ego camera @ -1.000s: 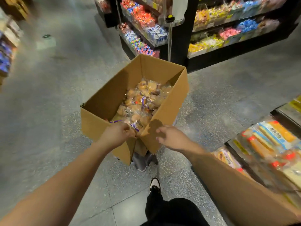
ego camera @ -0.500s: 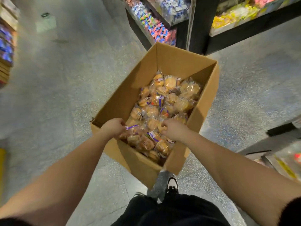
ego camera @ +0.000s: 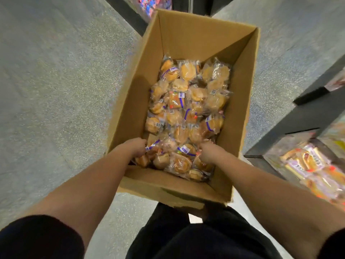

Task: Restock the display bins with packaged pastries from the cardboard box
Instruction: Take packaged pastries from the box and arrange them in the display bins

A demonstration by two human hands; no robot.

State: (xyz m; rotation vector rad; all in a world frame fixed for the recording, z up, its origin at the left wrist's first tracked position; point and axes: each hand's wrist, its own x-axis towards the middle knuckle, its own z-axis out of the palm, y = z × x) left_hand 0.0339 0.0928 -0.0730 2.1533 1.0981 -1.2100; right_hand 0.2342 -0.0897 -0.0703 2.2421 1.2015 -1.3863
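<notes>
An open cardboard box stands on the floor right in front of me, holding several packaged pastries in clear wrappers with purple labels. Both hands are down inside its near end. My left hand is curled around wrappers at the left side of the pile. My right hand is curled into the packets at the right side. The fingertips of both hands are buried among the packets. A display bin with packaged pastries sits low at the right.
A black shelf unit runs along the right of the box. Another dark shelf with colourful packets stands beyond the box's far end. Grey speckled floor spreads to the left. My dark trousers are just below the box.
The view has dropped closer over the box. Both hands went from the box's near rim down into the pile and closed on packets.
</notes>
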